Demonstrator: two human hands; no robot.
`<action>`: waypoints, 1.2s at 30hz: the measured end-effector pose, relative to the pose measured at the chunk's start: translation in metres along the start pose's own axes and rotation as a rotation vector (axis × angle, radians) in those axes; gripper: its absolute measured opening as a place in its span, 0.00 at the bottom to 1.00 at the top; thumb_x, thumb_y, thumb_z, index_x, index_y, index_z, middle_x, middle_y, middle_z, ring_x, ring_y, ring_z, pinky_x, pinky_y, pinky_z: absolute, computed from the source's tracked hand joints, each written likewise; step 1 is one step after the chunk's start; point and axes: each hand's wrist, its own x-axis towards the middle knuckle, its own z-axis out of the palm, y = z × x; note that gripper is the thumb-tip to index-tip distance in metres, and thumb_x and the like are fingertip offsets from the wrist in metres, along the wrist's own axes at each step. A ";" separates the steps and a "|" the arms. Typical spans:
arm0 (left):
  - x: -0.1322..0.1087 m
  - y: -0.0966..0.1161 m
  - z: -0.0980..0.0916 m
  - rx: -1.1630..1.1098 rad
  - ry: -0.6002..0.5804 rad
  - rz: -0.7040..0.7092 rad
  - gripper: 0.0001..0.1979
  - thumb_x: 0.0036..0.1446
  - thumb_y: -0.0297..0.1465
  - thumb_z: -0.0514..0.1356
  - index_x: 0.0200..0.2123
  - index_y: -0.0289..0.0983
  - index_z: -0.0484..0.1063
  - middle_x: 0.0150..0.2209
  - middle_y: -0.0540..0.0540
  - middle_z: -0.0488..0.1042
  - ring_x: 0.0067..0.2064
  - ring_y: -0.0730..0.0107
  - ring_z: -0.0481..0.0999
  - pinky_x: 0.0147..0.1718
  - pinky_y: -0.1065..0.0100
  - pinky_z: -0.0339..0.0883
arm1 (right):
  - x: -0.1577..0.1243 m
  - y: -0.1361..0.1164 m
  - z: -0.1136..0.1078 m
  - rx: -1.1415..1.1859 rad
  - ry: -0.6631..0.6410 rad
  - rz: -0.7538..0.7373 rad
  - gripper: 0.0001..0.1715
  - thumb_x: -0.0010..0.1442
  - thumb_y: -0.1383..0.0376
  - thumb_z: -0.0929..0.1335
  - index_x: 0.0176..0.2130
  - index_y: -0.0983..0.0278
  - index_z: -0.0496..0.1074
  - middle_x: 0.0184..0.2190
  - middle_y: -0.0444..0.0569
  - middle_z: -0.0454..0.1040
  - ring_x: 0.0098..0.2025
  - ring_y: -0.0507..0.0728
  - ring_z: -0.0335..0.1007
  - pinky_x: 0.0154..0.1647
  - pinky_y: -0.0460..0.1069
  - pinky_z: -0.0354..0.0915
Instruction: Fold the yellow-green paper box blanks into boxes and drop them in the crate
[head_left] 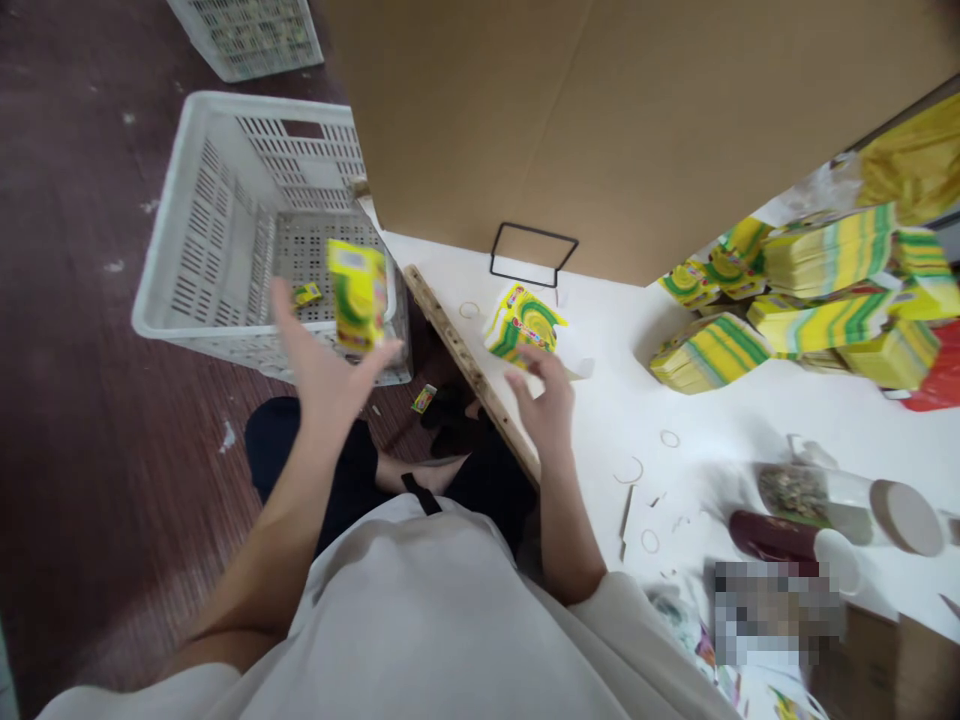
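My left hand (pixel 322 365) is stretched out over the floor toward a white plastic basket (pixel 187 300), palm up with fingers spread. A yellow and green box (pixel 357 296) is just above its thumb and fingertips, blurred, at the basket's near corner. I cannot tell if it still touches the hand. My right hand (pixel 546 402) rests at the white table's edge. Its bent fingers are closed on the near side of a yellow and green carton (pixel 523 322) on the table.
A small yellow box (pixel 307 294) lies in the basket and another (pixel 424 398) lies on the dark floor. A tall cardboard sheet (pixel 600 120) stands behind a black wire frame (pixel 533 254). Stacks of flat cartons (pixel 810 300), rubber bands (pixel 669 438) and a jar (pixel 814 492) sit to the right.
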 end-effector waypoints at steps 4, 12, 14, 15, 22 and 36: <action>0.010 -0.010 -0.002 -0.016 0.066 0.075 0.53 0.57 0.52 0.68 0.74 0.40 0.42 0.76 0.40 0.42 0.76 0.40 0.40 0.71 0.36 0.43 | 0.040 0.022 -0.024 -0.424 0.165 0.224 0.22 0.62 0.60 0.72 0.52 0.68 0.74 0.50 0.63 0.72 0.54 0.64 0.64 0.61 0.63 0.60; -0.046 -0.023 0.030 -0.197 -0.340 -0.147 0.42 0.56 0.47 0.68 0.68 0.39 0.56 0.64 0.31 0.67 0.66 0.46 0.68 0.58 0.46 0.70 | 0.059 0.029 -0.017 -0.429 0.106 0.290 0.15 0.55 0.66 0.74 0.39 0.65 0.67 0.41 0.53 0.71 0.45 0.59 0.61 0.58 0.58 0.55; -0.053 -0.021 0.035 -0.265 -0.418 -0.190 0.41 0.55 0.45 0.69 0.67 0.39 0.58 0.63 0.32 0.68 0.65 0.47 0.69 0.59 0.46 0.69 | 0.057 0.023 -0.018 -0.378 0.124 0.294 0.16 0.56 0.68 0.73 0.40 0.64 0.64 0.39 0.50 0.71 0.41 0.57 0.62 0.54 0.57 0.58; -0.056 -0.020 0.038 -0.328 -0.464 -0.228 0.42 0.54 0.45 0.70 0.67 0.40 0.58 0.63 0.32 0.68 0.65 0.47 0.69 0.60 0.45 0.68 | 0.054 0.020 -0.018 -0.345 0.132 0.293 0.16 0.57 0.68 0.72 0.42 0.63 0.63 0.38 0.49 0.71 0.39 0.56 0.62 0.52 0.56 0.59; -0.059 0.020 0.062 -1.111 -0.339 -0.607 0.42 0.39 0.59 0.72 0.53 0.42 0.71 0.53 0.39 0.76 0.58 0.51 0.75 0.52 0.55 0.73 | -0.012 -0.026 0.026 0.237 -0.270 0.187 0.18 0.56 0.60 0.72 0.42 0.60 0.62 0.31 0.41 0.71 0.30 0.51 0.67 0.31 0.47 0.65; -0.069 0.006 0.057 -0.855 -0.099 -0.531 0.22 0.49 0.45 0.72 0.42 0.39 0.75 0.38 0.49 0.78 0.37 0.71 0.77 0.39 0.70 0.73 | -0.031 -0.034 0.037 0.369 -0.341 0.123 0.11 0.65 0.57 0.68 0.44 0.61 0.72 0.36 0.45 0.78 0.36 0.53 0.73 0.38 0.48 0.68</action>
